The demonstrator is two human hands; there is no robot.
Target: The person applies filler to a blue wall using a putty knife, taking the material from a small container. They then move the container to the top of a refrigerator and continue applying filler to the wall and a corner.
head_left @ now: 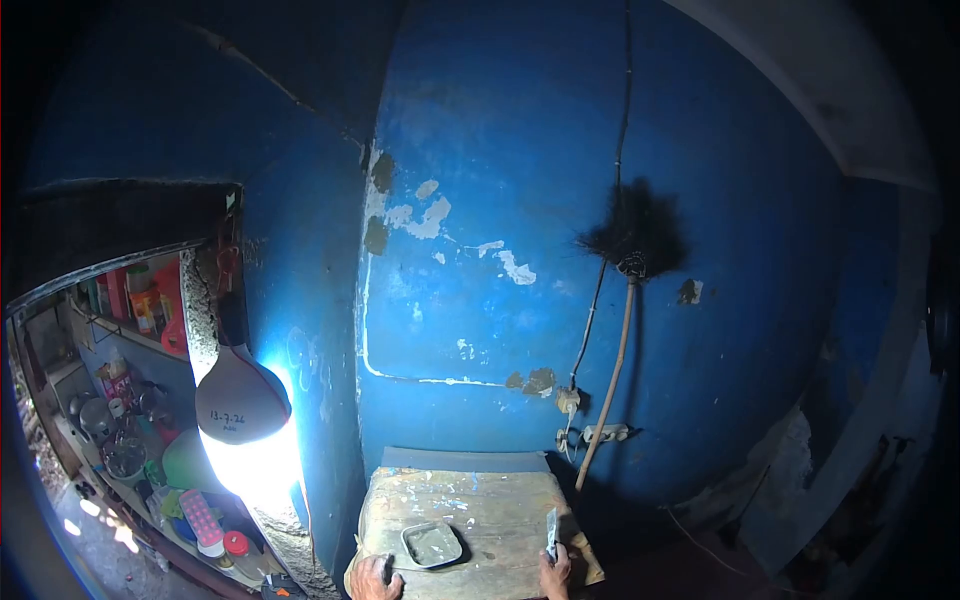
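A worn wooden table (500,530) spattered with white and grey marks stands in front of me. On its left half sits a shallow square tray (433,545) with greyish paste in it. My right hand (555,576) grips a putty knife (551,530) by the handle, its pale blade pointing up and away from me, over the table's right side. At the front left corner of the table is my left hand (374,579), fingers curled in; a dark bit shows by the fingertips, too small to name.
A lit bulb (245,400) hangs close on the left, beside shelves with jars and dishes (125,450). Behind the table rises a blue wall (480,330) with patched spots. A long-handled brush (635,240) leans there near a socket and cables (568,400).
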